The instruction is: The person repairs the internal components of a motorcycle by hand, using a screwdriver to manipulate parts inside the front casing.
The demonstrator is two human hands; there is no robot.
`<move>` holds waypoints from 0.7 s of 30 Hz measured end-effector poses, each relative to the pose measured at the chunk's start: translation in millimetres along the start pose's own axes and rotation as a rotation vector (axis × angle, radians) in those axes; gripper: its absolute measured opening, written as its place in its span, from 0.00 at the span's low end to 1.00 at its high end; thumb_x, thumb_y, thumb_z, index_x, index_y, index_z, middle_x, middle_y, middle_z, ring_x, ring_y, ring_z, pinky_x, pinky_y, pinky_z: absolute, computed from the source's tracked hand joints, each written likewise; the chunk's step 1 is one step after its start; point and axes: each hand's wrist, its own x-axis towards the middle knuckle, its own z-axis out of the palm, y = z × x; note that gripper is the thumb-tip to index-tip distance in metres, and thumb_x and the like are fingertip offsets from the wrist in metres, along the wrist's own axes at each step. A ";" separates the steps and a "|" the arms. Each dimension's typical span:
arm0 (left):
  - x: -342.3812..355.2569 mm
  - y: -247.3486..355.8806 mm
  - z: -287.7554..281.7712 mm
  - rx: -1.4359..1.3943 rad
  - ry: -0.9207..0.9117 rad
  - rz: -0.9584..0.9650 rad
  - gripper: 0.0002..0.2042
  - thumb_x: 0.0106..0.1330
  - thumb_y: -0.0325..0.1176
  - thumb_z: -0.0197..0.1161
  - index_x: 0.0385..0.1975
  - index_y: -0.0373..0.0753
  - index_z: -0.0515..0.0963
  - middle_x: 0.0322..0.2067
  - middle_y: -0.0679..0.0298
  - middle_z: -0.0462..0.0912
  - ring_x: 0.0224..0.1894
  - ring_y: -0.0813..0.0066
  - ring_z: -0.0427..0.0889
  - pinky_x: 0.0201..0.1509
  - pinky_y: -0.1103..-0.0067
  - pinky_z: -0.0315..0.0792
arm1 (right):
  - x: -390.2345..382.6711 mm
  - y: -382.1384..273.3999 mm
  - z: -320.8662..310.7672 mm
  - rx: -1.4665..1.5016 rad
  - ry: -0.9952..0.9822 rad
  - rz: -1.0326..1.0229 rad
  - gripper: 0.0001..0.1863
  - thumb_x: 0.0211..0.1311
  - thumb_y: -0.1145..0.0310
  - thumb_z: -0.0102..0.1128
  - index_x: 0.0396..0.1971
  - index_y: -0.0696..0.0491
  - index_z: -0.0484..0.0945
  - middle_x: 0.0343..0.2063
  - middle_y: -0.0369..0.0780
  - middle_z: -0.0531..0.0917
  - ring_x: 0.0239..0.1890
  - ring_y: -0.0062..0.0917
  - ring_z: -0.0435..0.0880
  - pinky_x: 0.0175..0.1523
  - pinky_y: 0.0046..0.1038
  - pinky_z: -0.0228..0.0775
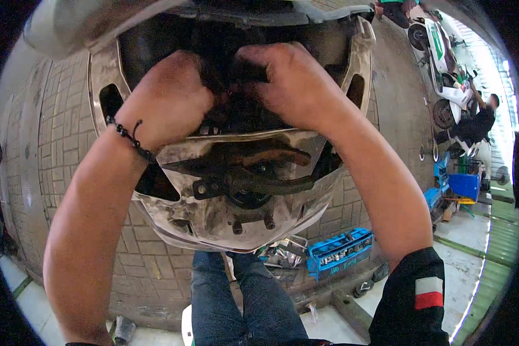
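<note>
Before me stands a dirty white body of what looks like a scooter (181, 228), with a dark open cavity at its top. Both hands reach into that cavity from its near side. My left hand (176, 95), with a black braided bracelet at the wrist, is curled, its fingertips lost in shadow. Opposite it, my right hand (297, 86) bends thumb and fingers toward the middle. What lies between them is too dark to make out. Just below the cavity's near edge sits a dark, rusty metal bracket (271, 181).
A blue metal toolbox (340, 251) with metal tools stands on the paving to the right of my legs, beside a pile of loose parts (282, 254). Farther right, a person (476, 121) crouches at a white and green scooter (444, 63). A blue crate (466, 184) stands nearby.
</note>
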 end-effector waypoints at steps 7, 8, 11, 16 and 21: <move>0.8 0.7 4.0 -0.020 0.034 0.121 0.09 0.48 0.34 0.57 0.25 0.35 0.78 0.27 0.49 0.77 0.33 0.51 0.76 0.37 0.68 0.71 | -1.9 3.7 1.4 0.000 -0.032 -0.001 0.20 0.40 0.73 0.55 0.40 0.59 0.75 0.35 0.51 0.78 0.42 0.43 0.76 0.51 0.36 0.66; 1.3 -2.1 4.4 0.031 0.019 0.152 0.09 0.48 0.34 0.58 0.25 0.35 0.78 0.27 0.49 0.77 0.33 0.51 0.76 0.37 0.68 0.71 | -2.3 5.3 2.6 0.015 0.003 -0.011 0.18 0.41 0.72 0.56 0.37 0.57 0.75 0.33 0.50 0.78 0.39 0.42 0.76 0.48 0.34 0.67; -0.3 -8.5 4.9 0.184 0.052 0.288 0.09 0.47 0.33 0.59 0.26 0.36 0.78 0.27 0.50 0.77 0.33 0.52 0.76 0.37 0.68 0.71 | -1.4 7.0 7.8 0.034 0.089 -0.023 0.13 0.43 0.70 0.60 0.32 0.55 0.76 0.29 0.47 0.79 0.35 0.40 0.78 0.42 0.30 0.69; -2.3 -2.4 2.9 0.067 0.045 0.167 0.08 0.47 0.31 0.60 0.26 0.35 0.78 0.27 0.50 0.77 0.34 0.53 0.76 0.38 0.69 0.71 | -1.7 2.2 3.4 0.099 0.138 0.021 0.13 0.42 0.71 0.61 0.32 0.56 0.75 0.29 0.45 0.80 0.35 0.37 0.79 0.43 0.30 0.69; -2.2 -7.0 6.2 0.148 0.116 0.292 0.09 0.47 0.31 0.60 0.27 0.35 0.78 0.28 0.49 0.77 0.34 0.52 0.75 0.38 0.69 0.70 | -1.6 4.9 3.6 0.112 0.156 0.028 0.15 0.40 0.72 0.59 0.33 0.57 0.75 0.30 0.48 0.79 0.36 0.40 0.78 0.45 0.32 0.69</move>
